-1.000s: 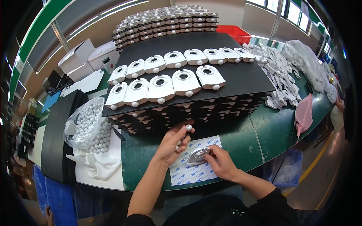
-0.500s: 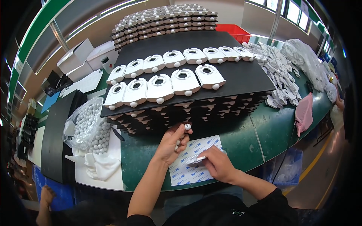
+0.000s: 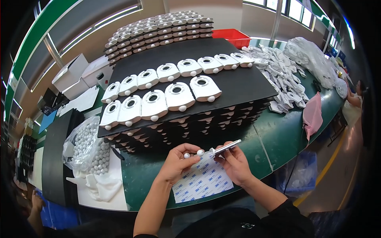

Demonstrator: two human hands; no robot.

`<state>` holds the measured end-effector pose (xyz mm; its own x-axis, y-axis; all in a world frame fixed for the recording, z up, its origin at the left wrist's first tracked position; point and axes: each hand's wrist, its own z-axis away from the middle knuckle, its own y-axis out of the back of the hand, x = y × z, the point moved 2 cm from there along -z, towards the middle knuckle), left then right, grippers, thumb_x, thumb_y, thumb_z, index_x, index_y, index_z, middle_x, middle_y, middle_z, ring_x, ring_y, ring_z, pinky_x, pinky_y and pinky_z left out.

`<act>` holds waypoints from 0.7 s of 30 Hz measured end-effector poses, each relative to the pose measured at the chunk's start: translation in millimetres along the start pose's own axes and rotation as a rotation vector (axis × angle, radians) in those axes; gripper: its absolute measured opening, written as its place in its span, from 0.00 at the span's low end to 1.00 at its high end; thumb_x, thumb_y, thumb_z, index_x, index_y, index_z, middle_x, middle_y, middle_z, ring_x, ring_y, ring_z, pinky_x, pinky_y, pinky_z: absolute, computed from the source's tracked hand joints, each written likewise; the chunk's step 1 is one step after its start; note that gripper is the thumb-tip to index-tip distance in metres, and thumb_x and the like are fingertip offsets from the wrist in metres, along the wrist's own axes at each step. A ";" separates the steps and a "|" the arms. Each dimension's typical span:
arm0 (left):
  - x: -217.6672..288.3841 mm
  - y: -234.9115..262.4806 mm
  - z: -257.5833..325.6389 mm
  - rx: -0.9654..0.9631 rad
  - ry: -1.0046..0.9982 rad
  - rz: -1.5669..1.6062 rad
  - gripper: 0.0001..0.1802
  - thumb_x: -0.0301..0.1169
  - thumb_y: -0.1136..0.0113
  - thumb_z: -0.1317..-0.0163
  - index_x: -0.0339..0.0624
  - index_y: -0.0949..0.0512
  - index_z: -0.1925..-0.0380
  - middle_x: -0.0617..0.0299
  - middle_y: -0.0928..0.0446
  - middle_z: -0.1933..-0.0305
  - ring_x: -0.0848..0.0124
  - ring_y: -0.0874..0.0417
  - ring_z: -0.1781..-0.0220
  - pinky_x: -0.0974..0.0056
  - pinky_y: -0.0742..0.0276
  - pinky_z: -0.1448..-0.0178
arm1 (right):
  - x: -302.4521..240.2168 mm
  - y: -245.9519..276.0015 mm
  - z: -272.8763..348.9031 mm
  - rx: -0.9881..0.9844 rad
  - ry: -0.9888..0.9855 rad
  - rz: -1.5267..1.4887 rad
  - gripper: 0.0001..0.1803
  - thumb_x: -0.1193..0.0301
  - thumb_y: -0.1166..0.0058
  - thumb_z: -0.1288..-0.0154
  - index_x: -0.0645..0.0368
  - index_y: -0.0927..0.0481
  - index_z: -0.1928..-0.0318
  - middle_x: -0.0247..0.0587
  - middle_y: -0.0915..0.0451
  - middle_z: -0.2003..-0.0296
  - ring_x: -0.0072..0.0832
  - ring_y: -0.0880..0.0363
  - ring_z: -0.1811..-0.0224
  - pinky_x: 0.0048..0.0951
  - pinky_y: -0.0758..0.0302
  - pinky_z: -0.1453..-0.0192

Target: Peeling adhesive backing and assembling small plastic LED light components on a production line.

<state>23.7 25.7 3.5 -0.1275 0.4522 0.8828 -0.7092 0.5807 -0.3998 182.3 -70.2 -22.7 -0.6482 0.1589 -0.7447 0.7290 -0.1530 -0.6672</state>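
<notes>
My left hand (image 3: pixel 174 166) is closed on small white balls. One ball (image 3: pixel 200 152) sticks out at its fingertips, and a second (image 3: pixel 187 155) shows between the fingers. Close by on the right, my right hand (image 3: pixel 238 168) grips a flat white plastic part (image 3: pixel 229 146), tilted and seen nearly edge-on. A small round white end of that part faces the left hand's ball; whether they touch I cannot tell. Under both hands lies a white sheet with blue print (image 3: pixel 202 186).
Ahead, a stack of black boards (image 3: pixel 166 115) carries two rows of white parts with ball ends (image 3: pixel 153 104). A plastic bag of white balls (image 3: pixel 88 137) and a white cloth (image 3: pixel 104 186) lie left. Loose white parts (image 3: pixel 279 75), a pink cloth (image 3: pixel 312 115) and a red bin (image 3: pixel 232 37) are right.
My right hand has lifted the white part off the printed sheet and turned it toward the left hand. The left hand has rotated, so its ball points right. The whole view has shifted slightly.
</notes>
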 end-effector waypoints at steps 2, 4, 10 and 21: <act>-3.5 -0.4 -0.3 0.013 -0.010 -0.010 0.14 0.21 0.34 0.55 0.40 0.25 0.67 0.65 0.24 0.71 0.84 0.30 0.77 0.80 0.38 0.77 | -0.8 -2.4 1.2 0.023 -0.045 -0.010 0.07 0.72 0.59 0.32 0.54 0.33 0.55 0.38 0.28 0.57 0.27 0.28 0.53 0.32 0.31 0.46; -2.7 -2.4 0.5 -0.004 -0.022 -0.036 0.14 0.20 0.33 0.57 0.39 0.24 0.67 0.66 0.25 0.71 0.83 0.30 0.76 0.80 0.36 0.76 | 0.9 0.4 1.0 0.011 -0.048 -0.007 0.08 0.72 0.59 0.32 0.53 0.33 0.53 0.39 0.28 0.56 0.28 0.28 0.52 0.32 0.32 0.46; -6.1 -2.9 -3.3 -0.052 -0.043 -0.056 0.14 0.18 0.33 0.58 0.39 0.23 0.69 0.67 0.27 0.73 0.84 0.33 0.77 0.80 0.38 0.75 | 1.6 1.0 1.1 0.025 -0.088 0.026 0.09 0.72 0.60 0.32 0.54 0.33 0.53 0.39 0.27 0.56 0.28 0.28 0.53 0.33 0.31 0.46; -4.4 -2.7 2.1 -0.109 -0.212 -0.304 0.14 0.19 0.29 0.64 0.38 0.22 0.74 0.71 0.29 0.75 0.87 0.37 0.78 0.80 0.43 0.74 | -0.3 -9.2 3.0 -0.010 -0.123 0.188 0.08 0.73 0.60 0.33 0.59 0.33 0.55 0.30 0.32 0.74 0.16 0.36 0.74 0.19 0.34 0.68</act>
<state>24.7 20.7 1.2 -0.0708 0.1049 0.9920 -0.6601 0.7406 -0.1254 175.2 -71.7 -16.4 -0.5222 0.0084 -0.8528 0.8412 -0.1594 -0.5167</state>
